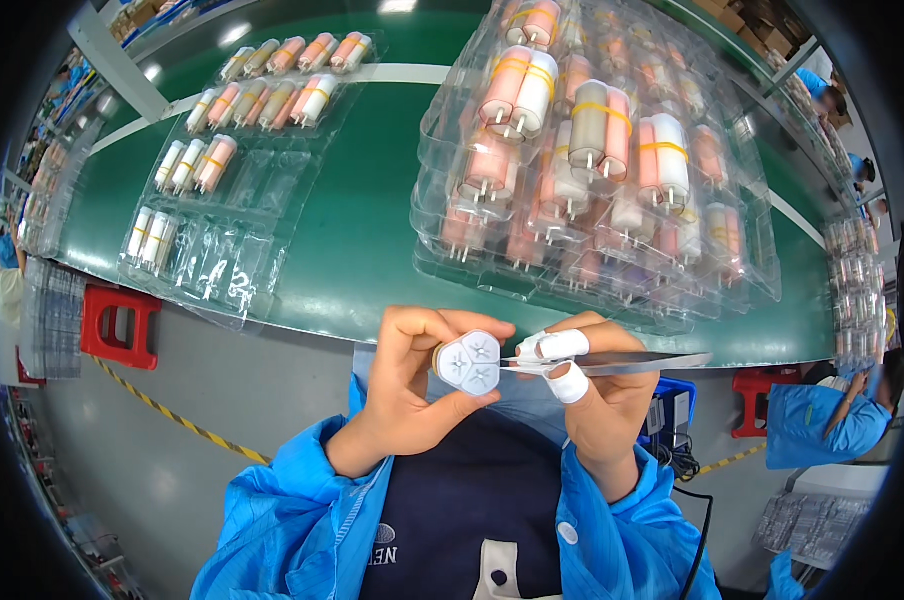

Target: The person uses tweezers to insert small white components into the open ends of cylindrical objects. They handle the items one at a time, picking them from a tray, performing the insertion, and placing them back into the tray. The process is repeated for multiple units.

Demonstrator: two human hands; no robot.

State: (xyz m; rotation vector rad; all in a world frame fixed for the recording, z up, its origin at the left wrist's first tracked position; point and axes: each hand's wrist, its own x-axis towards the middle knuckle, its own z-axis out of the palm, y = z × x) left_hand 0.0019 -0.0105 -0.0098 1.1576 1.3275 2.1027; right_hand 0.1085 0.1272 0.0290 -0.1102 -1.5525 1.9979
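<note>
Between the thumb and fingers of my left hand (409,385) is a white three-lobed part (469,362), its end face turned up with a small cross-shaped mark in each lobe. My right hand (602,390), with white coverings on the thumb and fingertips, is closed around metal tweezers (637,364). The tweezers' thin tips reach left and meet the right edge of the part. Both hands are raised close together in front of my body, near the table's front edge. What lies under the part is mostly hidden by my left fingers.
On the green table (362,210), a tall stack of clear plastic trays (442,215) holds pink, white and grey cylinders banded in yellow. Further left lies a partly filled clear tray (247,235). Red stools (119,325) stand on the floor. A person in blue (822,420) is at the right.
</note>
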